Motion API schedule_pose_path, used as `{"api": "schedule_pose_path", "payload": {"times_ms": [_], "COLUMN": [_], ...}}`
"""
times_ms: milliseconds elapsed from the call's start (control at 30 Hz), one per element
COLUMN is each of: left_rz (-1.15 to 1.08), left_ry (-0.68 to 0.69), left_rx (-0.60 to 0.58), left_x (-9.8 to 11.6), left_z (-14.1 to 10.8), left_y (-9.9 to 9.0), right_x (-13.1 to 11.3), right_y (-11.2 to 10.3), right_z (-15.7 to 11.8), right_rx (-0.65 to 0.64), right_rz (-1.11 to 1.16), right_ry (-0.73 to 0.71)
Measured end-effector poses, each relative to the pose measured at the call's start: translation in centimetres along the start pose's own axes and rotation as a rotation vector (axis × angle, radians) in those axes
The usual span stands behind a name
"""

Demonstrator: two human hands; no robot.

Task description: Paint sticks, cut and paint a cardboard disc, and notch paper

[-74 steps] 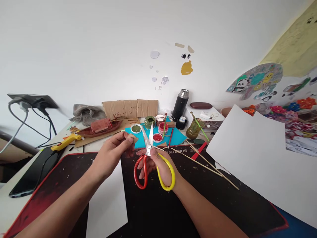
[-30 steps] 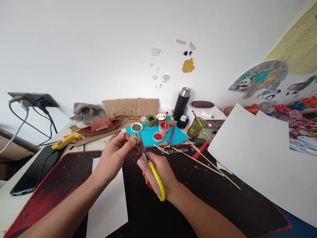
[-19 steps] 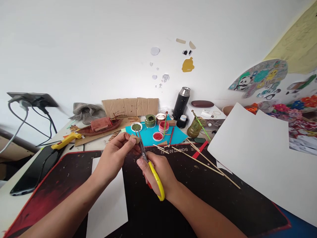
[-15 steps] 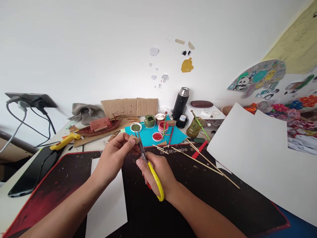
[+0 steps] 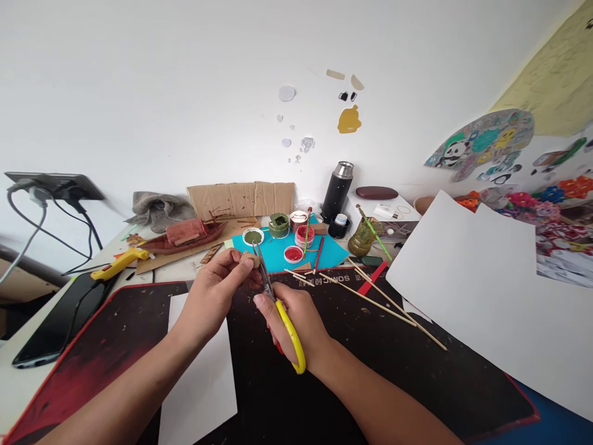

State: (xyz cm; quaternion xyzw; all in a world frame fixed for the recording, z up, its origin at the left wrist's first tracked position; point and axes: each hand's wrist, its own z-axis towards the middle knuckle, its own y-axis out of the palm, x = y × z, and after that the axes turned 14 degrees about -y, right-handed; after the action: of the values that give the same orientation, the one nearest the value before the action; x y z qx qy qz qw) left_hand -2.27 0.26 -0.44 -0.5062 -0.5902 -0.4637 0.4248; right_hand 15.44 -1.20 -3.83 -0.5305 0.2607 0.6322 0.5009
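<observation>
Between the thumb and fingers of my left hand [image 5: 217,285] is pinched a small tan piece [image 5: 252,259], which looks like cardboard. My right hand [image 5: 296,318] grips a pair of scissors [image 5: 287,327] with yellow and red handles. Their metal blades point up and away, slightly parted, right beside the tan piece; whether they touch it I cannot tell. Both hands are held above a black desk mat [image 5: 259,383]. Under my left forearm lies a white sheet of paper [image 5: 204,383].
Behind the hands, open paint jars [image 5: 279,226] stand on blue paper [image 5: 273,262]. A model boat [image 5: 185,236] and a yellow glue gun [image 5: 120,264] are at left. Thin wooden sticks [image 5: 389,303] and large white sheets [image 5: 472,284] lie at right. A black thermos [image 5: 337,194] stands by the wall.
The view has shifted very slightly. Both hands keep nearly the same position, with the scissors still beside the tan piece.
</observation>
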Motion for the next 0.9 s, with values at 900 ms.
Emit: {"api": "schedule_pose_path", "payload": {"times_ms": [900], "left_rz": [0.08], "left_ry": [-0.02], "left_rx": [-0.061], "left_x": [0.5], "left_z": [0.9], "left_y": [-1.6], "right_x": [-0.2], "right_y": [-0.3], "right_z": [0.3], "right_rx": [-0.016], "right_rz": [-0.197], "right_ry": [-0.063]}}
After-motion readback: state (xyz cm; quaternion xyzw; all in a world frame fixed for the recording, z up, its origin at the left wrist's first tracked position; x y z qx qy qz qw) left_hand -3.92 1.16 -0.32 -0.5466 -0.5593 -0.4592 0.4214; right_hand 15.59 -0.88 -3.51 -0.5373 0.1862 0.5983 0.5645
